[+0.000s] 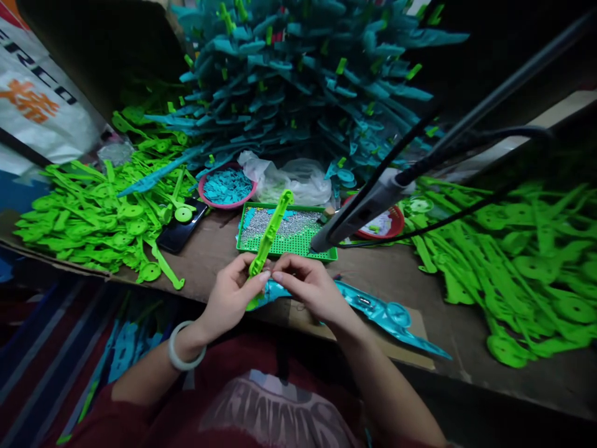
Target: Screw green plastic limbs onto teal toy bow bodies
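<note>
My left hand (236, 289) is closed on a long green plastic piece (273, 230), which stands tilted with its far end up over the green tray. Close against it, my right hand (305, 283) has its thumb and fingertips pinched together; whatever lies between them is too small to make out. Under both hands lies a long teal plastic piece (373, 305), pointed at its right end and partly covered by my fingers. Just beyond the hands is a green perforated tray (298, 242) with many small silvery parts and some teal bits.
Green plastic pieces are heaped at left (102, 218) and right (527, 261). Teal pieces (298, 93) pile high behind. A pink bowl (226, 186), a red basket (396, 221) and a phone (183, 225) sit around the tray. A grey electric screwdriver (359, 208) with cables slants in from the right.
</note>
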`<action>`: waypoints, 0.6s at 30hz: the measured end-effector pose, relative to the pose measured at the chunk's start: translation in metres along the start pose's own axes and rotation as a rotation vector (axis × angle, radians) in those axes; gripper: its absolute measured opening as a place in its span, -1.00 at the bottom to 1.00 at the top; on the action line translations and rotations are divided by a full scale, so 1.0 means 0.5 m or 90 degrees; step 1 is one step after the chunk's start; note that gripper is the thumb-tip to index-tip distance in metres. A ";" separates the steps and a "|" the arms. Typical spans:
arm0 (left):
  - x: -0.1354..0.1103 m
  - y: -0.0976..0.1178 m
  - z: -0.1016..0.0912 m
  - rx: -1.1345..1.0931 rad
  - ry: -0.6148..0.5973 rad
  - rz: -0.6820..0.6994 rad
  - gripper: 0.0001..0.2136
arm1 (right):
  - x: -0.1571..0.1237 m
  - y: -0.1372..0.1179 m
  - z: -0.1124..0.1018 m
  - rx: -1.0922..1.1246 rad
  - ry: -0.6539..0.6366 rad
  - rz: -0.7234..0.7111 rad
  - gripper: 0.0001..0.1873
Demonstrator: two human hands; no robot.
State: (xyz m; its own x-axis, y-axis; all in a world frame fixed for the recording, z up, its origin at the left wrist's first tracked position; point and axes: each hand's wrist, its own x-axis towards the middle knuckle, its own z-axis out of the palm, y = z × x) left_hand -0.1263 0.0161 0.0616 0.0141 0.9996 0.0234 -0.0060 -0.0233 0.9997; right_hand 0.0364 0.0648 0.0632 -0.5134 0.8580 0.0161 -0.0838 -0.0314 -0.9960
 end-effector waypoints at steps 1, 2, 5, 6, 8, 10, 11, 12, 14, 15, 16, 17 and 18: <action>-0.001 0.003 -0.001 0.079 0.021 0.055 -0.91 | 0.002 0.001 0.003 -0.010 0.002 0.012 -0.77; -0.001 0.005 -0.003 0.158 0.045 0.123 -0.94 | 0.003 0.003 0.007 -0.002 -0.002 0.040 -0.77; -0.006 0.005 -0.010 0.317 0.067 0.286 -0.91 | 0.007 0.016 0.017 0.086 -0.039 0.136 -0.76; -0.008 0.003 -0.013 0.327 0.059 0.286 -0.86 | 0.008 0.020 0.018 0.112 -0.031 0.142 -0.76; -0.012 -0.003 -0.018 0.281 0.046 0.216 -0.82 | 0.010 0.027 0.021 0.148 0.027 0.129 -0.76; -0.012 -0.010 -0.021 0.194 0.050 0.126 -0.74 | 0.011 0.029 0.025 0.189 0.079 0.128 -0.77; -0.011 -0.014 -0.021 0.157 0.055 0.095 -0.68 | 0.012 0.029 0.028 0.208 0.091 0.134 -0.77; -0.010 -0.018 -0.020 0.131 0.063 0.077 -0.64 | 0.012 0.029 0.033 0.216 0.095 0.138 -0.77; -0.008 -0.025 -0.014 0.112 0.077 0.059 -0.66 | 0.014 0.029 0.044 0.206 0.091 0.135 -0.77; -0.008 -0.028 -0.010 0.108 0.084 0.052 -0.69 | 0.016 0.030 0.050 0.197 0.088 0.130 -0.76; -0.009 -0.031 -0.007 0.102 0.090 0.045 -0.72 | 0.018 0.031 0.054 0.187 0.084 0.126 -0.76; -0.010 -0.033 -0.005 0.098 0.096 0.039 -0.75 | 0.020 0.034 0.058 0.178 0.084 0.120 -0.76; -0.011 -0.034 -0.003 0.096 0.101 0.034 -0.76 | 0.021 0.037 0.060 0.168 0.087 0.113 -0.75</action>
State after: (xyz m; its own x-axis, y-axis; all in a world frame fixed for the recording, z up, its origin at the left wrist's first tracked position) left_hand -0.1278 0.0111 0.0443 -0.1406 0.9863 0.0867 0.1465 -0.0659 0.9870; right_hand 0.0037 0.0581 0.0478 -0.4224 0.8872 -0.1854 -0.2301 -0.3029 -0.9248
